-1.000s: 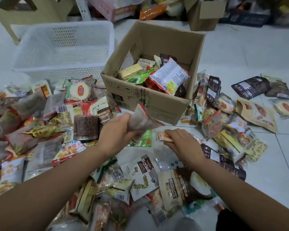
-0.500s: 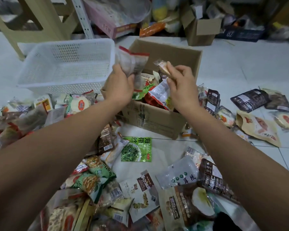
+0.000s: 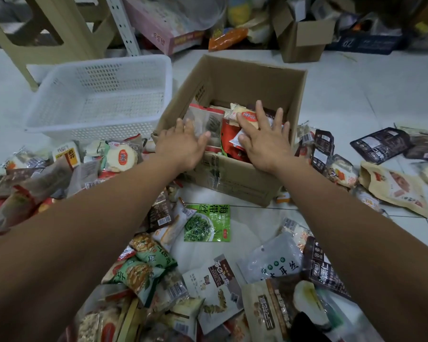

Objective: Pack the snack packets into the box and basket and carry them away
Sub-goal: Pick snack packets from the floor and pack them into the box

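Observation:
An open cardboard box (image 3: 235, 77) stands on the tiled floor, partly filled with snack packets. My left hand (image 3: 183, 144) lies flat over the box's near left edge, fingers straight, touching a clear packet (image 3: 205, 120) inside. My right hand (image 3: 265, 137) is spread with straight fingers on the red and white packets (image 3: 229, 139) in the box. A white plastic basket (image 3: 104, 95) sits to the left of the box with nothing inside. Several snack packets lie scattered on the floor, among them a green seaweed packet (image 3: 208, 223).
A heap of packets (image 3: 35, 174) lies left of my arms and more packets (image 3: 391, 178) lie right of the box. Behind stand a beige stool (image 3: 50, 28), a pink carton (image 3: 163, 30) and a small open cardboard box (image 3: 304, 38).
Both hands carried packets up from the floor, dropped them into the box, and now lie flat on the contents. The view has shifted forward toward the box.

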